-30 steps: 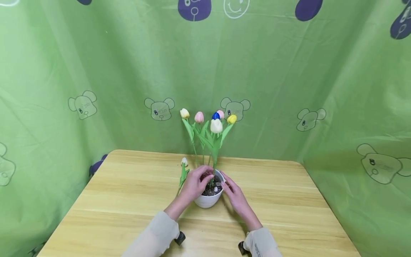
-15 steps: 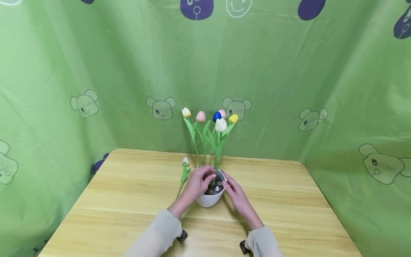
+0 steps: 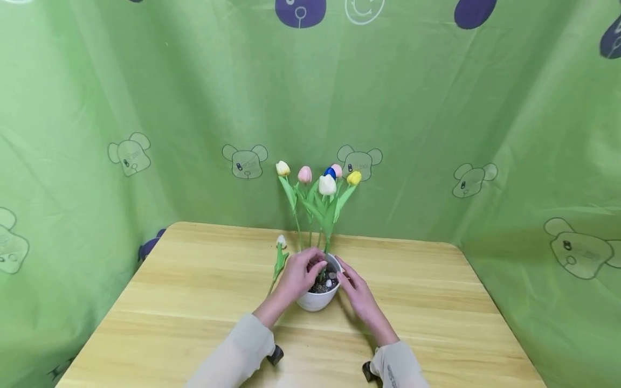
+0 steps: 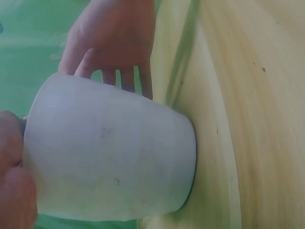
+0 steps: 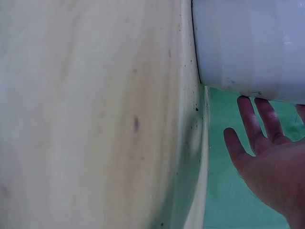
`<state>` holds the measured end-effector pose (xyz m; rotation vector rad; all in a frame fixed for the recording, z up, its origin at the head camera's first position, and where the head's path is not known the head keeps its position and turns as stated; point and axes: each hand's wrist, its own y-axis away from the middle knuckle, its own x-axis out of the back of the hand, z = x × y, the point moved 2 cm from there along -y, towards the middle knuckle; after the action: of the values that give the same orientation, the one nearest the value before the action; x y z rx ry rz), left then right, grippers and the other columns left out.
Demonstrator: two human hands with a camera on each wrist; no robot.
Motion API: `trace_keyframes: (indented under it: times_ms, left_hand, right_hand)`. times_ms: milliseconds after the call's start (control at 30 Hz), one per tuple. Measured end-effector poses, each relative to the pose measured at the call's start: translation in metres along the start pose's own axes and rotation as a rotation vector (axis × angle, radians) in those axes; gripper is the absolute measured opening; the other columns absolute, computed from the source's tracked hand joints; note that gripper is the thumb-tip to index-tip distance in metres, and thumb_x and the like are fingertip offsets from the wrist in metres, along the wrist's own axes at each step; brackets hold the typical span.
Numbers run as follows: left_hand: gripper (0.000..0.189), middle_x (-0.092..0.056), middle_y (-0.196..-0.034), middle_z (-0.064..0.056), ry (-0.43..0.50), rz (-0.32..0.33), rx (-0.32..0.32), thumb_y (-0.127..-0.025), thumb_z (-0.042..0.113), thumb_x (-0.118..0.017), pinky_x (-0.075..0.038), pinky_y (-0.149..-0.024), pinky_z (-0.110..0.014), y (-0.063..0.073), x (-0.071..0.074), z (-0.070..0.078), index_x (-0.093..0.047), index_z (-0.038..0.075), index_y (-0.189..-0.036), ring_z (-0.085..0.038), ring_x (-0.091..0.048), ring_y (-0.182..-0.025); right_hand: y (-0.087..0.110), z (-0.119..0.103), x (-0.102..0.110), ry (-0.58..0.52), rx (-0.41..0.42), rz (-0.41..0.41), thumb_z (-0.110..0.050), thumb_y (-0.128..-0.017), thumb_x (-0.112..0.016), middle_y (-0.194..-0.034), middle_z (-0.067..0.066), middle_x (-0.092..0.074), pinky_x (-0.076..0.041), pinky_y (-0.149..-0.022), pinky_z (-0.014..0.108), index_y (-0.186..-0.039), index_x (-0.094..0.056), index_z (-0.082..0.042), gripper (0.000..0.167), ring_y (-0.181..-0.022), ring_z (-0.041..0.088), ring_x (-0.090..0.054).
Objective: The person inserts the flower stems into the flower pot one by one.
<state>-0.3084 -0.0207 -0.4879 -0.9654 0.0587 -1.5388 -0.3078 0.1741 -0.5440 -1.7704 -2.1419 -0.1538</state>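
Observation:
A white pot (image 3: 315,303) of dark soil stands on the table with several artificial tulips in it. My left hand (image 3: 293,280) reaches over its near-left rim, thumb and fingers pinching the low stem of a white tulip (image 3: 327,185); the fingertips are partly hidden. In the left wrist view, that hand (image 4: 16,176) is at the pot's mouth. My right hand (image 3: 360,296) steadies the pot's right side. The right wrist view shows its fairly straight fingers (image 5: 248,117) against the pot wall. Pink, blue, yellow and cream tulips (image 3: 283,168) rise behind the white one.
Left of the pot, another white tulip (image 3: 281,242) lies on the wooden table (image 3: 412,302), its stem partly behind my left arm. A green patterned curtain (image 3: 310,97) encloses the back and sides, close behind the table's far edge.
The white tulip's head swings right, then back left, in front of the blue one. Both hands keep their places at the pot; the whole view shifts slightly.

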Motion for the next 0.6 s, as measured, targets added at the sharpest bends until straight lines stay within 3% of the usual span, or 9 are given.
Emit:
trace_keyframes:
  times_ms: [233, 600]
  left_hand:
    - [0.023, -0.075, -0.1, -0.006, -0.006, 0.025, -0.014, -0.096, 0.01, -0.073, -0.062, -0.083, -0.023, 0.0, -0.001, 0.002, -0.069, 0.004, -0.117, -0.018, -0.071, -0.089]
    - [0.024, -0.075, -0.102, -0.01, 0.098, 0.058, 0.027, -0.094, 0.003, -0.072, -0.063, -0.082, -0.02, -0.001, -0.001, 0.001, -0.069, 0.001, -0.118, -0.02, -0.073, -0.09]
  right_hand:
    - [0.01, -0.031, 0.002, 0.017, -0.016, -0.022, -0.027, -0.111, -0.049, -0.163, 0.022, -0.037, -0.034, -0.12, 0.066, -0.159, -0.039, -0.011, 0.052, -0.145, 0.049, -0.043]
    - [-0.002, 0.002, -0.001, -0.021, 0.01, 0.008, -0.033, -0.11, -0.051, -0.164, 0.015, -0.04, -0.03, -0.124, 0.062, -0.159, -0.042, -0.02, 0.052, -0.15, 0.042, -0.038]
